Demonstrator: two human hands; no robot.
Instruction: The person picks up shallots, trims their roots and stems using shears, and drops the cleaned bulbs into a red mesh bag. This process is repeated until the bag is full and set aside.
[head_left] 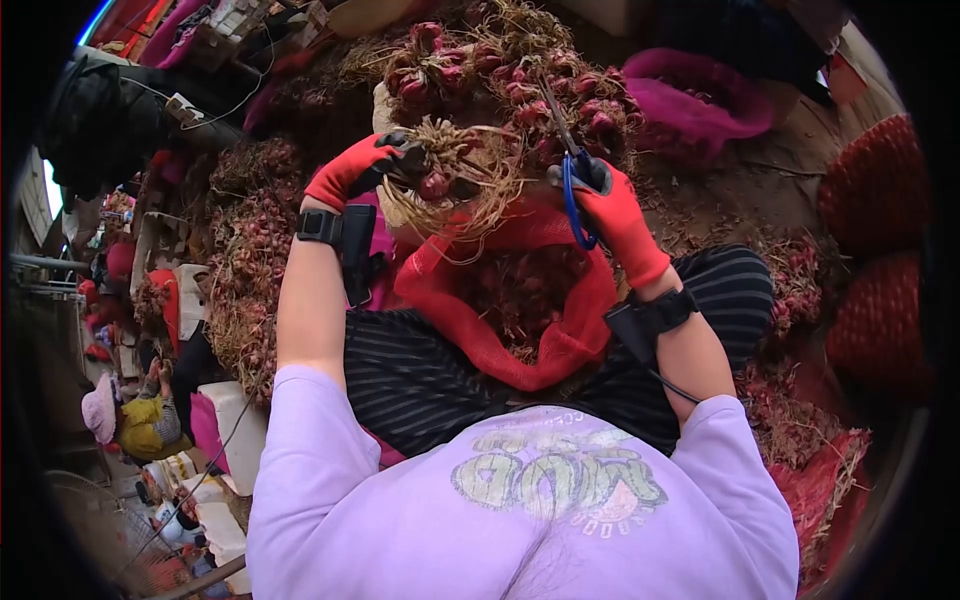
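My left hand (pixel 372 168), in a red glove with dark fingertips, is closed on a bunch of shallots (pixel 440 170) with long dry stalks and roots. In my right hand (pixel 615 210), gloved the same way, is a pair of scissors (pixel 572 190) with blue handles, its blades pointing up and away from me. The scissors are apart from the bunch. Between my legs stands a red mesh bag (pixel 540 372), its mouth wide and shallots (pixel 520 290) inside. The bunch hangs above the bag's far rim.
More shallot bunches (pixel 425 70) lie heaped ahead, with a long pile (pixel 245 260) at the left. A magenta mesh bag (pixel 700 95) lies at the far right. Full red sacks (pixel 875 185) stand at the right edge. A person in a pink hat (pixel 100 408) sits far left.
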